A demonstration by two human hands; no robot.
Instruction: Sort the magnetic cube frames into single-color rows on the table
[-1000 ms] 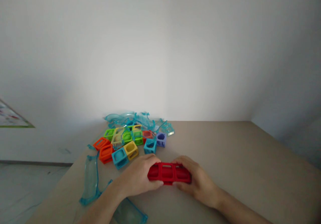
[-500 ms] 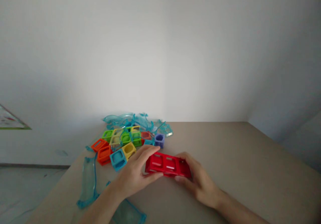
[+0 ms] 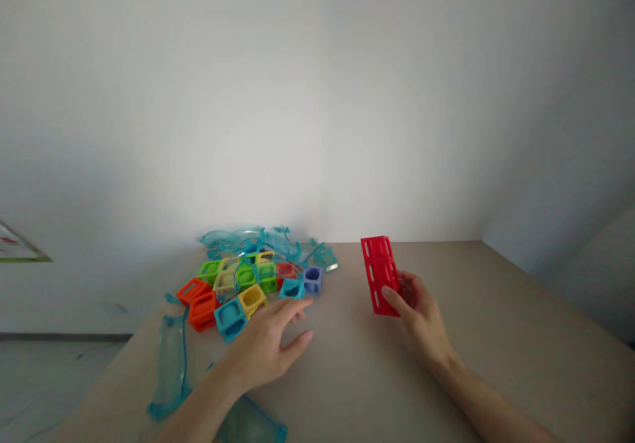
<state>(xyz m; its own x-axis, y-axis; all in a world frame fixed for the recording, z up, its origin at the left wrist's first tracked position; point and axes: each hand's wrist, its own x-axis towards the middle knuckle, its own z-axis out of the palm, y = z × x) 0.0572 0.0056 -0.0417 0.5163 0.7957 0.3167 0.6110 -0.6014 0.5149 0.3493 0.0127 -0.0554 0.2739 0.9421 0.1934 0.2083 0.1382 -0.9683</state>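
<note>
My right hand (image 3: 417, 311) grips a long red block (image 3: 381, 274) with slots in its faces and holds it upright, thumb on the near side. Whether its lower end touches the table is unclear. To the left, my left hand (image 3: 272, 344) holds nothing, its thumb and fingers apart. Just beyond that hand lie a blue cube (image 3: 231, 319), a yellow cube (image 3: 253, 299), a light blue cube (image 3: 292, 289) and a purple cube (image 3: 313, 279), all with round or square openings.
Orange blocks (image 3: 202, 311) and green blocks (image 3: 245, 276) sit farther left. Clear blue track pieces (image 3: 248, 237) are heaped against the wall. One clear blue track (image 3: 171, 363) lies left of my forearm, another clear blue piece (image 3: 253, 423) beneath it. The table's left edge (image 3: 112, 380) drops to the floor.
My left hand has let go of the red block. My right hand has moved it right and turned it from lying lengthwise to upright.
</note>
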